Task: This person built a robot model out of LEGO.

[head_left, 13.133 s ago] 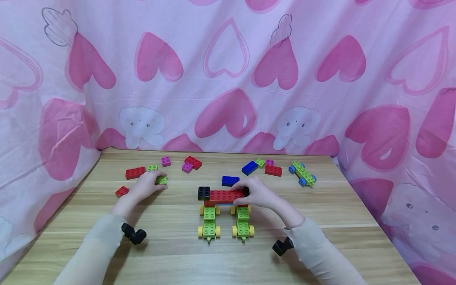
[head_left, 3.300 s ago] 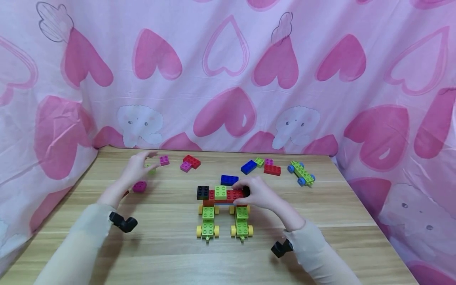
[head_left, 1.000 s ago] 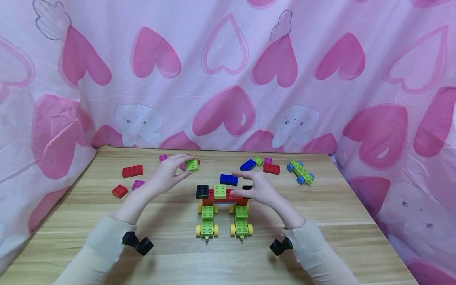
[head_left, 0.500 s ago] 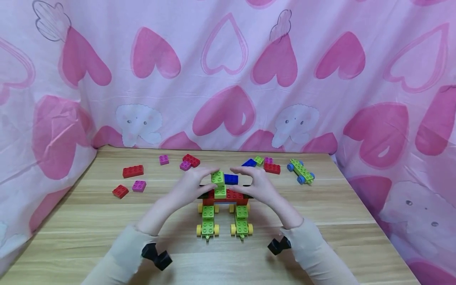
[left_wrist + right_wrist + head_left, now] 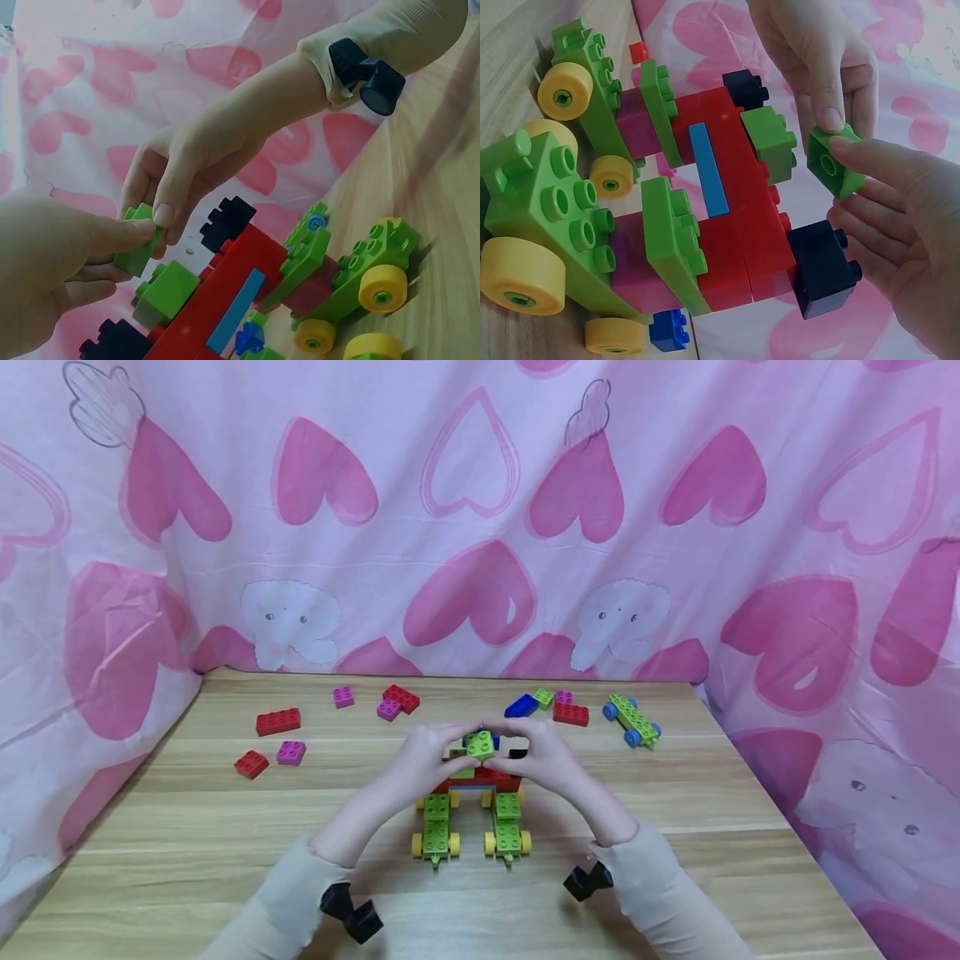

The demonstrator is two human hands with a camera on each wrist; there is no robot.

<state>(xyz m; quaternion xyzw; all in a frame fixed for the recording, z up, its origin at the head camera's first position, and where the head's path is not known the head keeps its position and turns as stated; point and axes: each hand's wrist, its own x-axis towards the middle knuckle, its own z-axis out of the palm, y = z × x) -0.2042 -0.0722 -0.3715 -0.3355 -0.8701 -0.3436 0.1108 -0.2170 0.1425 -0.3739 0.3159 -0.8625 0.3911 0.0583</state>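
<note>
Left hand [image 5: 423, 760]: fingers curled, pinching green brick [image 5: 480, 744] from its left side; thumb and forefinger on it in left wrist view.
Right hand [image 5: 543, 758]: fingers curled, pinching same green brick from its right side; thumb on its edge in right wrist view.
Green brick: small, square, studs up, slightly tilted; held between both hands in the air just above the model [image 5: 472, 802], apart from it.
Model: on desk [image 5: 225, 852], at middle, under both hands; red bricks [image 5: 739, 225] as a bridge across two green wheeled bases.
Wheeled bases: left one [image 5: 436, 835] and right one [image 5: 507, 831], side by side, yellow wheels, pointing toward the person.
Top of model: a second green brick [image 5: 769, 142] seated on the red row; black bricks at both ends, one [image 5: 821, 266] near the right hand, the other [image 5: 746, 88] at the far end.
Blue strip [image 5: 707, 170]: seen on underside of red row in right wrist view.
Left of desk: long red brick [image 5: 277, 721], small red brick [image 5: 251, 763], magenta brick [image 5: 290, 752] just beside the small red one.
Back of desk: magenta brick [image 5: 343, 696], red brick [image 5: 401, 697] touching another magenta one [image 5: 388, 710].
Back right: blue brick [image 5: 521, 705], small green brick [image 5: 543, 697], red brick [image 5: 571, 713], green base with blue wheels [image 5: 632, 722].
Backdrop: pink heart-print cloth [image 5: 480, 510] behind and beside desk.
Wrists: black camera mounts, left [image 5: 351, 912] and right [image 5: 587, 880].
</note>
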